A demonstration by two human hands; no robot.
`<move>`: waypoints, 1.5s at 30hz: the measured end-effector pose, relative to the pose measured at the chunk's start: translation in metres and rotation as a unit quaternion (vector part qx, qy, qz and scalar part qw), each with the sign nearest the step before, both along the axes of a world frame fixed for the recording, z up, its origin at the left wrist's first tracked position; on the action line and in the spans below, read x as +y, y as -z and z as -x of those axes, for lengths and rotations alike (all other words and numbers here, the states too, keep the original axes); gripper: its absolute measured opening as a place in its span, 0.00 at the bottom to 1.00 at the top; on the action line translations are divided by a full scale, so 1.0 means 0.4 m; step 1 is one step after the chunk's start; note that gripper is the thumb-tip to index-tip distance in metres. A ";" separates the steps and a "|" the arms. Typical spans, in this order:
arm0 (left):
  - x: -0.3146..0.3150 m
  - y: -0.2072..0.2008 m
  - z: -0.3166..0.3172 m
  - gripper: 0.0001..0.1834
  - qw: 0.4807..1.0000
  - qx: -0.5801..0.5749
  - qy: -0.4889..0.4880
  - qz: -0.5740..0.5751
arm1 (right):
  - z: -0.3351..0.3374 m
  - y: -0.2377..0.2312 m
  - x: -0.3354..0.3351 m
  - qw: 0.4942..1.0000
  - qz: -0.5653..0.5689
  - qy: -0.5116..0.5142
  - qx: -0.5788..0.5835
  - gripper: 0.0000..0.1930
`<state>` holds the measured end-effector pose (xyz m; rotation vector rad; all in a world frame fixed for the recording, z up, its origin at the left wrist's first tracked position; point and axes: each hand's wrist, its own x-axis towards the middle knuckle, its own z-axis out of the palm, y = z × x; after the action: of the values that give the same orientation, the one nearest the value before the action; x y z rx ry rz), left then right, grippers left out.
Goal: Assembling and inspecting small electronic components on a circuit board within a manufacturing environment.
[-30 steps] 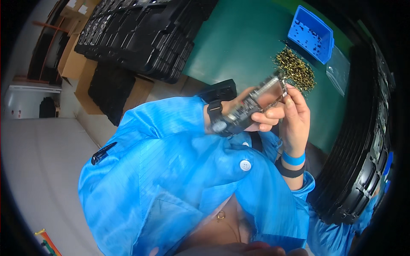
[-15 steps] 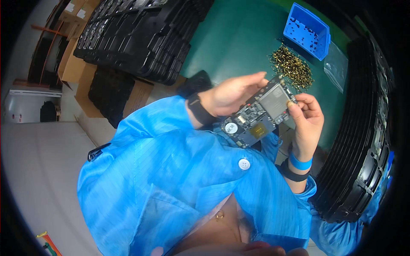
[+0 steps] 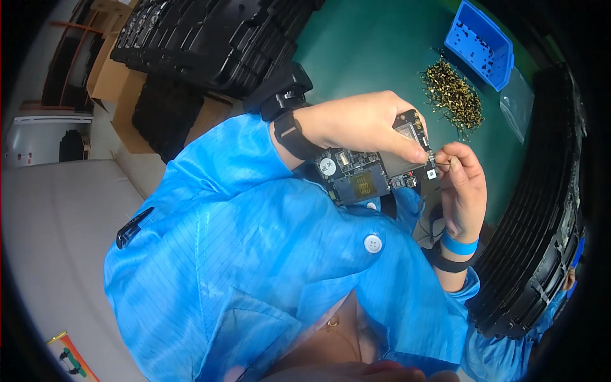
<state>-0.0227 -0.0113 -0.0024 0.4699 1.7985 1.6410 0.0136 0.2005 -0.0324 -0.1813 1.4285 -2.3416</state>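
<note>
A dark circuit board (image 3: 401, 162) with a silvery shield plate, a round white sticker and a gold-coloured patch lies tilted in front of my chest. My left hand (image 3: 363, 127) grips it from the far side, thumb pressed over the shield plate and fingers hidden beneath. At the board's right edge my right hand (image 3: 463, 175) is closed in a pinch. Between its thumb and fingertips shows a small thin piece (image 3: 448, 164), touching or very near the edge; its kind is too small to make out. Dark bands circle both wrists, with a blue one on the right.
Beyond my hands, a heap of small gold-and-black parts (image 3: 453, 95) lies on the green table mat (image 3: 363, 51). A blue bin (image 3: 477, 44) with scattered dark bits stands behind it, beside a clear plastic bag (image 3: 517, 108). Black tray stacks (image 3: 541, 254) rise at right and far left (image 3: 197, 44).
My left hand has moved from beneath the board to grip it with the thumb on top. The right hand has let go of the board and pinches a small piece at its edge.
</note>
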 end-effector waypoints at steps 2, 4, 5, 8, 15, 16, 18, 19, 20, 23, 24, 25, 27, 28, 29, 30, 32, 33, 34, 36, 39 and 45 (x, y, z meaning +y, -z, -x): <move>0.001 0.002 0.000 0.12 1.000 -0.002 0.009 -0.002 | -0.005 0.006 -0.007 0.999 0.023 -0.018 -0.028 0.10; 0.003 0.007 0.003 0.12 1.000 -0.002 0.017 -0.004 | -0.006 0.015 -0.016 0.997 0.046 -0.036 -0.055 0.09; 0.004 0.012 0.005 0.12 0.999 0.012 0.030 -0.005 | -0.005 0.021 -0.020 0.996 0.066 -0.047 -0.044 0.08; 0.010 0.014 0.014 0.12 0.998 0.016 0.053 0.004 | -0.006 0.020 -0.032 0.995 0.078 -0.057 -0.027 0.08; 0.017 0.041 0.031 0.13 0.994 -0.064 0.091 -0.011 | 0.004 0.027 -0.020 0.997 0.001 -0.050 0.059 0.08; 0.018 0.040 0.031 0.13 0.994 -0.066 0.091 -0.012 | 0.005 0.024 -0.018 0.997 0.001 -0.050 0.057 0.08; 0.019 0.036 0.030 0.13 0.993 -0.064 0.101 0.008 | 0.009 0.015 -0.009 0.987 -0.064 -0.056 0.134 0.06; 0.019 0.034 0.030 0.13 0.993 -0.065 0.101 0.008 | 0.011 0.010 -0.006 0.987 -0.065 -0.056 0.133 0.06; 0.019 0.033 0.028 0.13 0.992 -0.068 0.104 0.006 | 0.013 0.005 -0.003 0.980 -0.092 -0.064 0.162 0.06; 0.020 0.036 0.024 0.13 0.992 -0.070 0.109 0.001 | 0.022 -0.008 0.008 0.961 -0.155 -0.084 0.212 0.05; 0.021 0.037 0.023 0.13 0.991 -0.068 0.112 -0.001 | 0.024 -0.013 0.011 0.949 -0.190 -0.097 0.235 0.05; 0.020 0.038 0.022 0.13 0.991 -0.070 0.110 -0.001 | 0.024 -0.017 0.011 0.949 -0.189 -0.098 0.233 0.05; 0.020 0.033 0.020 0.14 0.992 -0.038 0.122 0.018 | 0.024 -0.024 0.010 0.932 -0.225 -0.102 0.266 0.05; 0.020 0.032 0.020 0.14 0.992 -0.040 0.122 0.017 | 0.024 -0.029 0.009 0.932 -0.225 -0.103 0.264 0.05; 0.020 0.030 0.020 0.14 0.991 -0.041 0.124 0.019 | 0.022 -0.034 0.009 0.923 -0.248 -0.098 0.276 0.05; 0.020 0.028 0.019 0.14 0.991 -0.042 0.125 0.021 | 0.021 -0.037 0.008 0.914 -0.270 -0.093 0.289 0.05; 0.018 0.026 0.015 0.14 0.992 -0.017 0.123 0.031 | 0.014 -0.042 0.001 0.908 -0.292 -0.077 0.292 0.04; 0.017 0.024 0.013 0.14 0.992 0.009 0.120 0.043 | 0.011 -0.044 -0.003 0.901 -0.312 -0.061 0.296 0.04; 0.018 0.020 0.013 0.14 0.992 0.007 0.121 0.043 | 0.008 -0.046 -0.003 0.901 -0.312 -0.061 0.294 0.04; 0.018 0.010 0.012 0.14 0.990 0.020 0.117 0.071 | 0.002 -0.053 -0.005 0.886 -0.346 -0.046 0.306 0.03; 0.018 0.006 0.010 0.14 0.990 0.023 0.114 0.085 | -0.002 -0.059 -0.010 0.874 -0.367 -0.035 0.316 0.03; 0.016 0.008 0.002 0.13 0.990 0.045 0.107 0.082 | -0.009 -0.070 -0.019 0.839 -0.409 -0.012 0.358 0.04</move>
<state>-0.0235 -0.0049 -0.0055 0.6469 1.8593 1.3345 0.0173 0.1930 -0.0043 -0.8686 2.6057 -1.4510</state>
